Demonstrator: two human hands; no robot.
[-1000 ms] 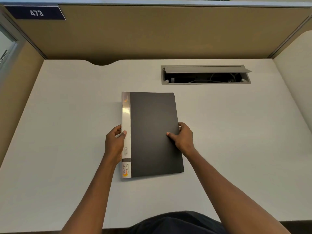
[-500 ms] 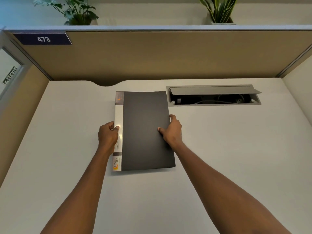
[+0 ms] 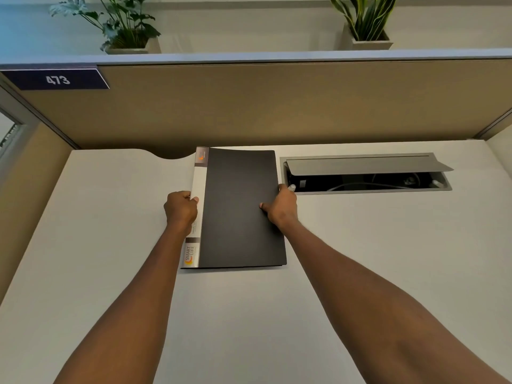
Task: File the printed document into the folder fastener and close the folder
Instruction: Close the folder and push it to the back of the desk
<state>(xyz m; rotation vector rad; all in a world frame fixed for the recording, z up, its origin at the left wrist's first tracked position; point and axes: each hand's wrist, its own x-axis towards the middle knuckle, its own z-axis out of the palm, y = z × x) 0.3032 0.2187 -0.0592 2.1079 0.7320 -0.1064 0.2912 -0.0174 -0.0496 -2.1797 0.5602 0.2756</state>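
Office cubicle workstation

White desk [image 3: 110, 245] enclosed by tan fabric partition panels [image 3: 277, 106]; navy number plate [image 3: 56, 79] reading 473; recessed cable access box [image 3: 365, 173] with hinged lid raised, cables inside; two potted plants [image 3: 124, 26] on the ledge behind

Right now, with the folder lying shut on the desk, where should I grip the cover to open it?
Probably at the long free edge of the folder, from the right, where the right hand already sits. The white spine strip runs down the left, so the cover hinges there; the left hand can pin that side.
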